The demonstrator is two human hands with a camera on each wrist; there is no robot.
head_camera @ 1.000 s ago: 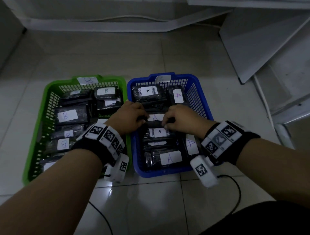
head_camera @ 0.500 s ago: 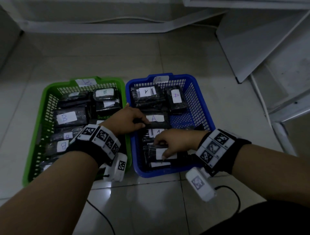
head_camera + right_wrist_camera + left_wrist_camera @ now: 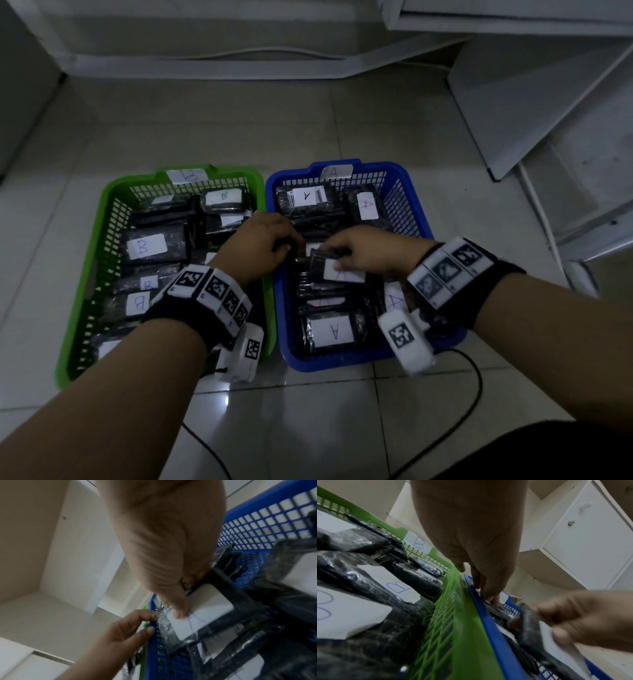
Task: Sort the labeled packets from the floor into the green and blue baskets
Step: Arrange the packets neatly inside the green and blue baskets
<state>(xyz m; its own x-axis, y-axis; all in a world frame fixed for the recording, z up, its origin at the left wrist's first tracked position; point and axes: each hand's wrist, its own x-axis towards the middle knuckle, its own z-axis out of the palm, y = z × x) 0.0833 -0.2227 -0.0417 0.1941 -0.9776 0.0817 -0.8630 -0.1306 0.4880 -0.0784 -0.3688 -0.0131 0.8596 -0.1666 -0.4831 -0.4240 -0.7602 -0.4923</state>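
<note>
Cable (image 3: 459,404), black, on pale floor tiles (image 3: 308,428) nearest the wearer; no packet lies on any tile in view.

Wrist bands with printed markers on both forearms, over the near rims of the two baskets.

Blue basket (image 3: 346,363), right, tagged A on its far rim. Contents: dark wrapped packets with white labels reading A. One lies flat at the near end (image 3: 330,331); two more lie at the far end.

Right hand (image 3: 370,251): fingers curled round a held packet (image 3: 337,269), thumb on its white label, which shows purple pen strokes in the right wrist view. Half a second ago this hand was low at the near end of the basket, fingers on a packet there; now it is at the middle, with the packet raised and tilted above the stack.

Left hand (image 3: 257,245): reaching across the shared rims into the blue basket, fingers curled down onto a packet at mid-basket. Whether it grips or only steadies that packet cannot be told. Its place matches the earlier frames.

Green basket (image 3: 92,274), left, tagged B; packets inside labelled B (image 3: 145,246).

White panels (image 3: 534,102) lean beyond.

Assessment: sorting looks all but finished; the lift suggests tidying within the A stack, and the packet should go back down flat.
</note>
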